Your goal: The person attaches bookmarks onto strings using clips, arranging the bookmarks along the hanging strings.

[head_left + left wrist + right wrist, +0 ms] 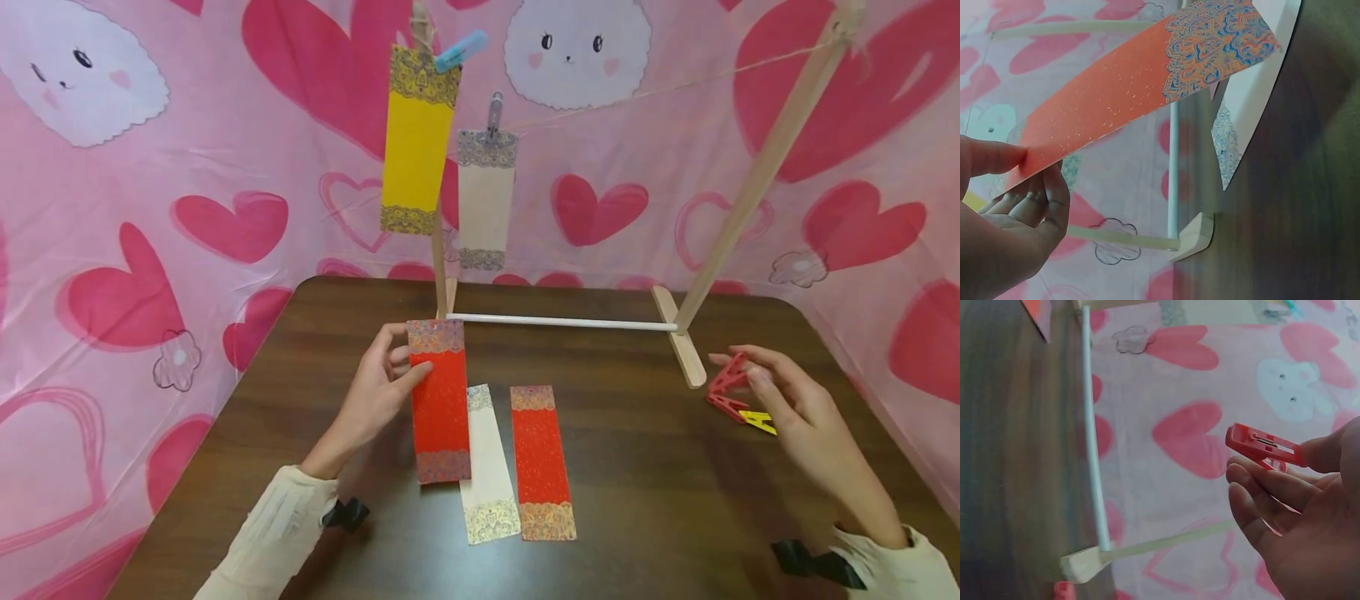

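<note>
My left hand point(372, 385) pinches a red paper card point(440, 408) with patterned borders, thumb in front and fingers behind its upper part. The left wrist view shows this card point(1100, 94) tilted, its far patterned end above the table. Behind its lower edge lies a cream card point(491, 479), partly hidden, and beside that another red card point(542, 458). On the right, my right hand point(806, 421) holds a red clothespin point(1263, 442) by its handle end between thumb and fingers. A second red clothespin point(726, 406) and a yellow clothespin point(759, 422) lie beneath that hand.
A wooden stand with a right post point(765, 175), a white bottom bar point(562, 322) and a string point(675, 87) stands at the table's back. Clipped at its left are a yellow card point(417, 154) with a blue clothespin point(461, 52) and a cream card point(486, 200) with a grey clothespin point(494, 114).
</note>
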The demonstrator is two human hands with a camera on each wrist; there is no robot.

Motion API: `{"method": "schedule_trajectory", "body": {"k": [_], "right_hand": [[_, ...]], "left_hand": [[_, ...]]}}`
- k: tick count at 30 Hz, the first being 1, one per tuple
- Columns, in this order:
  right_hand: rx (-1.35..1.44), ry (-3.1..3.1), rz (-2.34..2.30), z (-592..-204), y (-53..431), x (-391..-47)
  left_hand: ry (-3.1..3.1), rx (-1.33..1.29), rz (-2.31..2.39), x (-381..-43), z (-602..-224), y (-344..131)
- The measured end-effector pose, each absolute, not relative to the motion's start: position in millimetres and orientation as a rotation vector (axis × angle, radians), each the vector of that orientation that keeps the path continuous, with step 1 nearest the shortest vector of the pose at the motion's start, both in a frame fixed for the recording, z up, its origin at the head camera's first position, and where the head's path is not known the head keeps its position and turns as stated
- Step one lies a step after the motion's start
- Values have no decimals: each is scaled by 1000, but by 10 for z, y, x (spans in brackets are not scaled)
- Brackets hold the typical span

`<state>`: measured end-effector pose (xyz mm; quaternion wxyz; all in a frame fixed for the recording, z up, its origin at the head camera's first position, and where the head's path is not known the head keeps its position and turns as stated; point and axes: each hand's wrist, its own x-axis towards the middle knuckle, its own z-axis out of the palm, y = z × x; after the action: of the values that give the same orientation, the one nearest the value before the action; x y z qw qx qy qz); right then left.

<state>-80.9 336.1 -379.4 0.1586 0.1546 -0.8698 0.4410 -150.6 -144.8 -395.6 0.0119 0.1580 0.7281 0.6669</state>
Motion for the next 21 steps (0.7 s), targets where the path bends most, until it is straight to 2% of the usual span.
{"method": "schedule_trajectory", "body": {"k": [9, 21], "right_hand": [[638, -2325, 1463, -3462, 3292, -887], [405, -2410, 1234, -3129, 3084, -985]], "left_hand": [[2293, 543, 2045, -1538, -3866, -1417], [2305, 620, 2006, -1608, -3765, -1350]]}}
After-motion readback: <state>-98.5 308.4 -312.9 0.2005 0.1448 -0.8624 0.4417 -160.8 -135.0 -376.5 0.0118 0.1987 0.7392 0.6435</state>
